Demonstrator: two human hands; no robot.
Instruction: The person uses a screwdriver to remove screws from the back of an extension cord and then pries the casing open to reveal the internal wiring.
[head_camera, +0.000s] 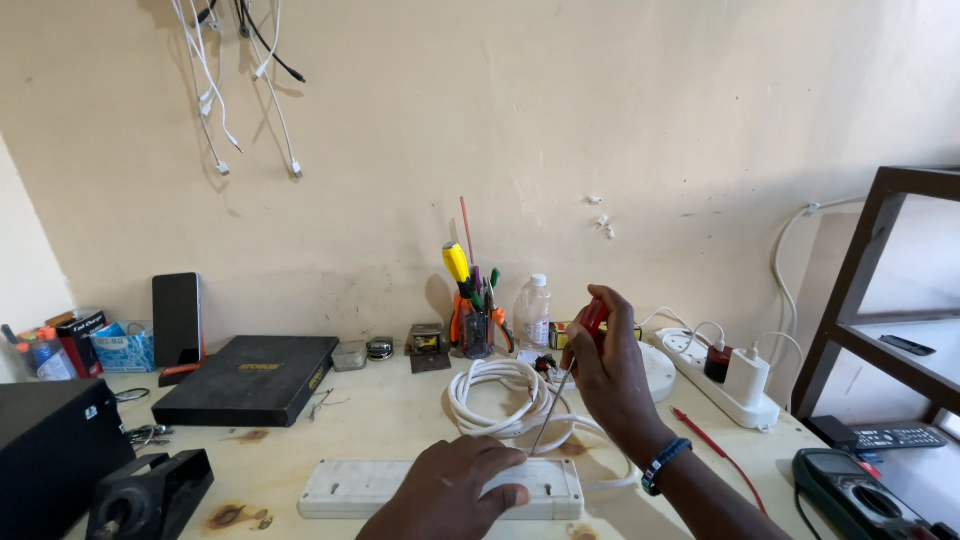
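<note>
My left hand (452, 490) presses flat on the back of a white extension board (350, 488) lying on the table near the front edge. My right hand (607, 372) holds a red-handled screwdriver (572, 372) upright, with its thin shaft reaching down to the board's top edge. A blue bead band circles my right wrist. A coiled white cable (492, 395) lies just behind the board.
A black flat box (250, 378), a standing phone (177, 318) and a tool holder with screwdrivers (474, 310) line the wall. A white power strip with plugs (722, 378) and a multimeter (852, 495) sit at the right. A black tape dispenser (150, 492) stands at the left.
</note>
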